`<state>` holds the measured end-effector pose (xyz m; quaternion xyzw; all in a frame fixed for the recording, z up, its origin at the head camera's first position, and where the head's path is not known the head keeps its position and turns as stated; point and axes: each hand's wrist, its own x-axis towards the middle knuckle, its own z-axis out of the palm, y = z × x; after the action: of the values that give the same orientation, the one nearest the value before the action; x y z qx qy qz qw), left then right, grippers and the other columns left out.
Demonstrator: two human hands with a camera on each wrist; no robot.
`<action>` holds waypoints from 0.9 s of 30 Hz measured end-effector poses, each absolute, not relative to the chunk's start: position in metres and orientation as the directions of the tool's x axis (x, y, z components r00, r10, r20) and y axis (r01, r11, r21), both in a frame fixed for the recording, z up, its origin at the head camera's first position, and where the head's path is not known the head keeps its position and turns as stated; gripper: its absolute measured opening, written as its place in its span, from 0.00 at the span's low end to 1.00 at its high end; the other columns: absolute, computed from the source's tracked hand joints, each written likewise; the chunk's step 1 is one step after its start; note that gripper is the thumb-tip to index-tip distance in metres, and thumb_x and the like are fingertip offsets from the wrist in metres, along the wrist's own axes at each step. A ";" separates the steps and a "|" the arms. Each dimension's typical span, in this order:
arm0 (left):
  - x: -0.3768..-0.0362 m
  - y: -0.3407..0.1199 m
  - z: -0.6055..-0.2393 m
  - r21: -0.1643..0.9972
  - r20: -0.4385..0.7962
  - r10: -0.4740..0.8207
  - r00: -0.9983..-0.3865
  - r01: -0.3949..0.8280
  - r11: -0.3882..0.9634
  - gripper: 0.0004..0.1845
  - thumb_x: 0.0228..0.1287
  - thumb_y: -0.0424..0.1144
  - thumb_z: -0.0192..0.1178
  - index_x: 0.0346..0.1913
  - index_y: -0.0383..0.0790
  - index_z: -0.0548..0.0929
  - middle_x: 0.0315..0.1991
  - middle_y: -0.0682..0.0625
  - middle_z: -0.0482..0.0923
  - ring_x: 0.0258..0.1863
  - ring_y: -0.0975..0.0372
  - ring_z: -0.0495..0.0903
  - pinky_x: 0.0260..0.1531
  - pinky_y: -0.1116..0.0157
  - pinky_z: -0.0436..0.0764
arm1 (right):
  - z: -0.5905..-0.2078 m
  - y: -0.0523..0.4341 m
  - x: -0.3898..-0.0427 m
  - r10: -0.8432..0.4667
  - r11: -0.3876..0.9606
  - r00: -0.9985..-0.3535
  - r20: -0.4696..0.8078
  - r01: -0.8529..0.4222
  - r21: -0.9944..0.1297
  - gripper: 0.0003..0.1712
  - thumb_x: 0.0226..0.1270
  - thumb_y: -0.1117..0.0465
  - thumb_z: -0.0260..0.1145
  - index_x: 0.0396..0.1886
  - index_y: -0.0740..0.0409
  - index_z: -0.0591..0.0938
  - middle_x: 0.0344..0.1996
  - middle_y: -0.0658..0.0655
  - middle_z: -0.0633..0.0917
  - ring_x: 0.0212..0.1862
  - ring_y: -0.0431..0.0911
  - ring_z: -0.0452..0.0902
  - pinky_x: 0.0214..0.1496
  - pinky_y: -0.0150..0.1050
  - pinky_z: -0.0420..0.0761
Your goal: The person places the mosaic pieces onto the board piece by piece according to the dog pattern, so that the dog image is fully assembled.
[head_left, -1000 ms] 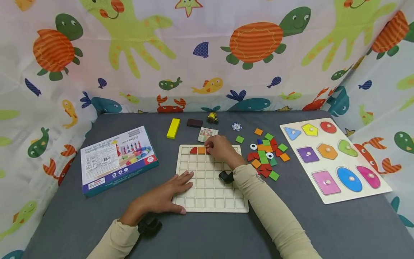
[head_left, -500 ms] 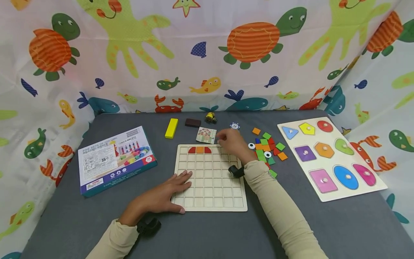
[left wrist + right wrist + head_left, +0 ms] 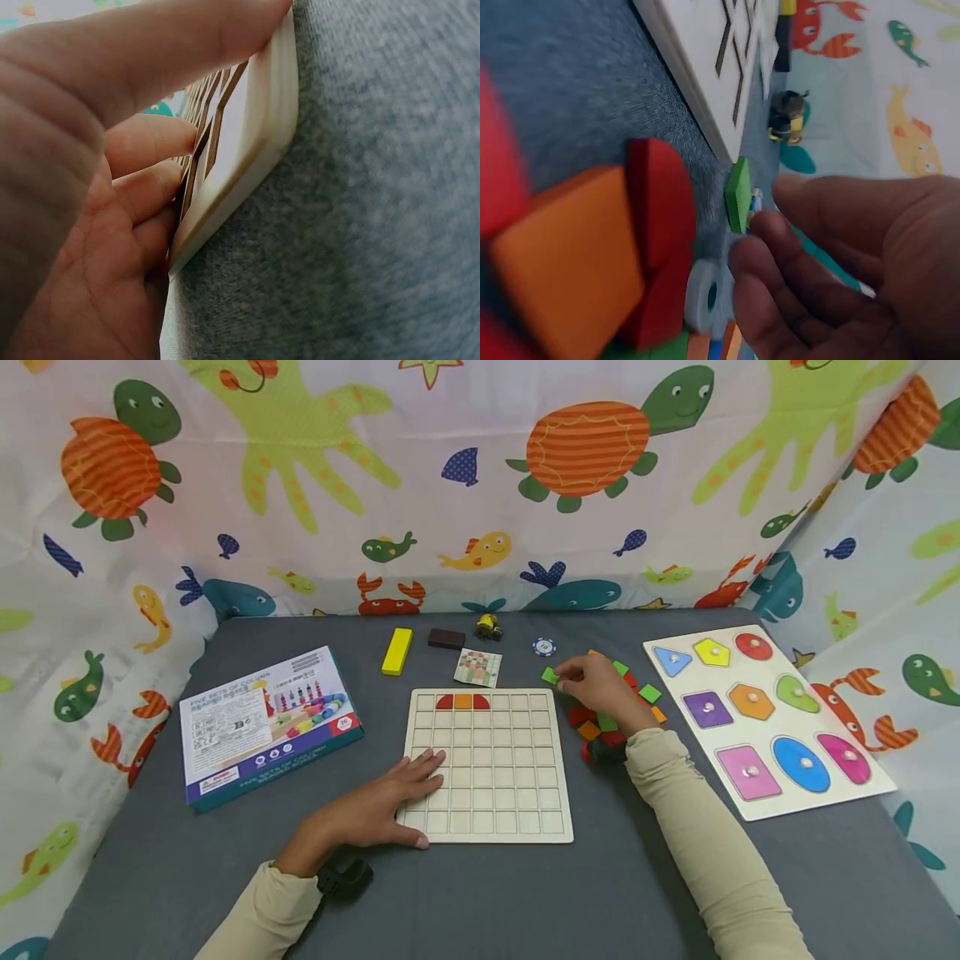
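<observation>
From the head view, a grey cloth-covered bench [image 3: 465, 893] stands walled in by a sea-creature curtain [image 3: 480, 485], and on it a wooden grid board [image 3: 487, 793] lies at the middle, three pieces filled in along its far edge. The right hand [image 3: 600, 689] hovers over the pile of coloured tiles [image 3: 611, 727] between the board's right edge and the shape puzzle [image 3: 772, 718]; its fingertips reach toward the bench's far edge and touch or pinch a small green square tile [image 3: 551, 676], which lies just off the board's far right corner, on the board side of the hand. The left hand [image 3: 375, 810] rests flat, fingers straight, on the board's near left corner, well apart from that tile, so the right hand is the nearer. In the left wrist view, fingers [image 3: 150, 37] press down on the board's edge [image 3: 262, 150] against the grey cloth. In the right wrist view, the green tile [image 3: 739, 195] stands on edge just beyond the curled fingertips [image 3: 765, 247]; whether they grip it I cannot tell.
</observation>
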<state>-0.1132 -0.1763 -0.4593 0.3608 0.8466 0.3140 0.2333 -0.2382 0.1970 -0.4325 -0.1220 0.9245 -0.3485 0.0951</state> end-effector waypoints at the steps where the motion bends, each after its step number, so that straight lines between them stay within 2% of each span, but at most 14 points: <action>1: -0.114 -0.176 -0.459 0.697 -0.169 0.757 -0.631 0.466 0.544 0.47 0.55 0.55 0.70 0.74 0.40 0.62 0.78 0.53 0.41 0.76 0.57 0.34 0.71 0.49 0.44 | -0.433 0.202 -0.236 -0.322 0.724 -0.942 -0.097 -0.178 -0.667 0.15 0.69 0.66 0.63 0.52 0.67 0.82 0.43 0.62 0.83 0.44 0.53 0.78 0.46 0.47 0.79; 4: -0.114 -0.176 -0.459 0.693 -0.171 0.754 -0.634 0.466 0.549 0.47 0.55 0.55 0.70 0.74 0.40 0.62 0.78 0.54 0.41 0.76 0.57 0.35 0.71 0.49 0.44 | -0.433 0.214 -0.225 -0.410 0.703 -0.901 -0.142 -0.213 -0.679 0.15 0.68 0.66 0.65 0.52 0.67 0.82 0.39 0.59 0.84 0.40 0.50 0.79 0.44 0.45 0.80; 9: -0.113 -0.177 -0.458 0.694 -0.185 0.749 -0.637 0.455 0.558 0.47 0.55 0.56 0.70 0.74 0.41 0.62 0.78 0.54 0.41 0.76 0.57 0.35 0.71 0.48 0.44 | -0.435 0.224 -0.208 -0.480 0.722 -0.855 -0.197 -0.257 -0.642 0.17 0.65 0.68 0.66 0.54 0.63 0.83 0.38 0.55 0.81 0.38 0.47 0.75 0.39 0.41 0.78; 11: -0.113 -0.176 -0.458 0.697 -0.184 0.751 -0.634 0.455 0.555 0.47 0.55 0.56 0.70 0.74 0.41 0.62 0.78 0.54 0.40 0.76 0.57 0.35 0.71 0.48 0.44 | -0.437 0.226 -0.205 -0.482 0.739 -0.854 -0.194 -0.277 -0.614 0.17 0.65 0.68 0.67 0.54 0.62 0.83 0.39 0.55 0.80 0.38 0.47 0.73 0.38 0.41 0.77; 15: -0.114 -0.177 -0.460 0.703 -0.170 0.757 -0.631 0.460 0.542 0.47 0.55 0.56 0.70 0.74 0.40 0.62 0.78 0.54 0.40 0.76 0.58 0.34 0.71 0.49 0.43 | -0.439 0.227 -0.204 -0.471 0.753 -0.865 -0.171 -0.294 -0.589 0.14 0.64 0.68 0.68 0.49 0.61 0.85 0.38 0.53 0.83 0.38 0.45 0.76 0.40 0.41 0.79; 22: -0.114 -0.177 -0.460 0.704 -0.168 0.763 -0.624 0.466 0.536 0.47 0.56 0.55 0.70 0.74 0.40 0.61 0.78 0.53 0.40 0.76 0.57 0.34 0.71 0.49 0.42 | -0.436 0.224 -0.204 -0.477 0.706 -0.868 -0.142 -0.281 -0.650 0.04 0.64 0.68 0.68 0.38 0.58 0.83 0.33 0.51 0.84 0.36 0.45 0.78 0.41 0.42 0.80; 27: -0.112 -0.177 -0.458 0.659 -0.180 0.759 -0.626 0.497 0.566 0.47 0.56 0.56 0.69 0.73 0.39 0.62 0.78 0.51 0.43 0.76 0.55 0.37 0.70 0.48 0.48 | -0.432 0.216 -0.205 -0.453 0.678 -0.888 -0.079 -0.285 -0.678 0.04 0.66 0.66 0.66 0.39 0.57 0.85 0.36 0.51 0.85 0.39 0.46 0.78 0.44 0.43 0.80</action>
<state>-0.1124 -0.1765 -0.4580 0.3672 0.8547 0.2871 0.2284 -0.2046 0.2165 -0.4318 -0.2033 0.9078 -0.3461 0.1211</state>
